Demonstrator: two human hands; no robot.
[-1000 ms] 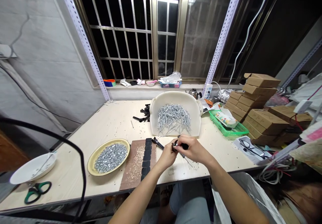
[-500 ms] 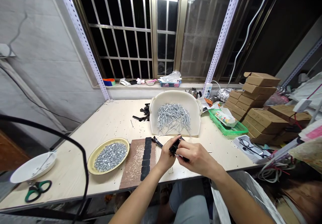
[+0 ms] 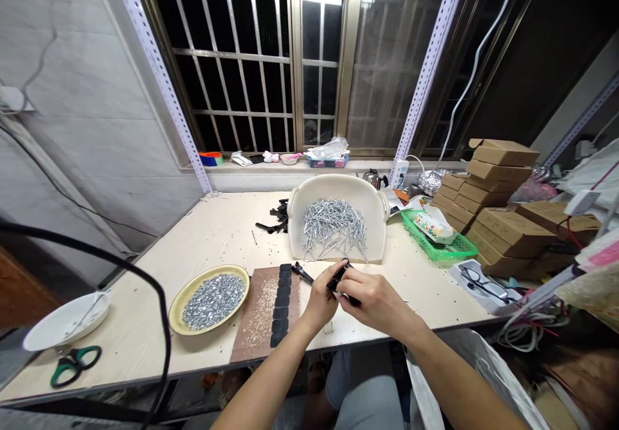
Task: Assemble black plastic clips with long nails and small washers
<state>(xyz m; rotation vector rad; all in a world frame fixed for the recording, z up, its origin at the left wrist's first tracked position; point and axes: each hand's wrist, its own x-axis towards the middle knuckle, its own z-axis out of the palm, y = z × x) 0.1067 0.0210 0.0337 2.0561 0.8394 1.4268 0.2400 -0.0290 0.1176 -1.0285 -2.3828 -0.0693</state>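
Near the table's front edge, my left hand (image 3: pixel 321 300) is closed round a black part (image 3: pixel 337 278). From the right, my right hand (image 3: pixel 371 301) pinches the same part; its fingers hide much of it. Just left of my left hand lies another black piece (image 3: pixel 302 273). A white tub (image 3: pixel 296 224) behind my hands holds many long silver pins (image 3: pixel 333 224). To the left, a row of black pads (image 3: pixel 281 314) lies on a brown board (image 3: pixel 249 346). Beside the board is a yellow bowl (image 3: pixel 175 320) of small silver pieces (image 3: pixel 213 301).
Black parts (image 3: pixel 278 218) lie left of the tub. A white plate (image 3: pixel 39 336) and green-handled scissors (image 3: pixel 75 367) are at far left. On the right are a green basket (image 3: pixel 454 251), glasses (image 3: pixel 483 283) and stacked cardboard boxes (image 3: pixel 503 230). A black cable (image 3: pixel 162 294) crosses the left foreground.
The black part between my hands has turned slightly, and less of it shows below my right fingers. Both hands stay in nearly the same place.
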